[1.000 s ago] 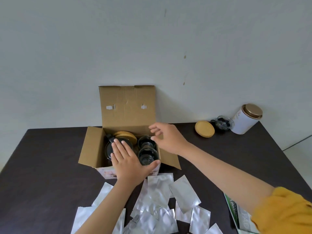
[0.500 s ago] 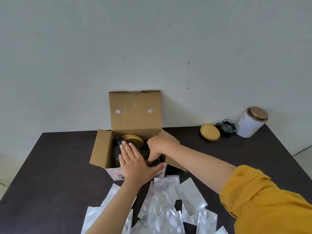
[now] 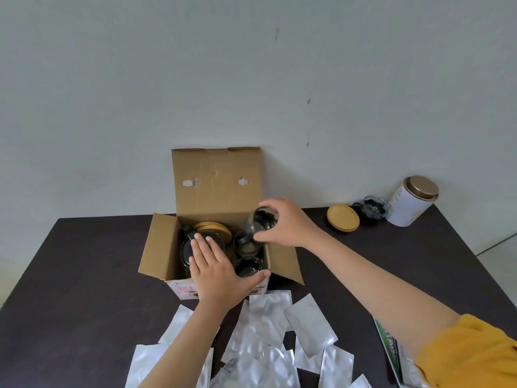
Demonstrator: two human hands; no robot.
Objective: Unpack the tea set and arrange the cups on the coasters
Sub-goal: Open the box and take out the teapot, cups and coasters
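- Over the open cardboard box (image 3: 165, 245), the right hand (image 3: 285, 225) gripped a glass cup (image 3: 260, 224), tilted, above two more cups inside;
- the left hand (image 3: 215, 271) lay flat and open on the box's front edge;
- one wooden coaster (image 3: 343, 221) sat on the dark table (image 3: 70, 275), well apart.

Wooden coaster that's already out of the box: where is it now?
In the head view the wooden coaster lies on the dark table at far right, between the open cardboard box and a glass cup.
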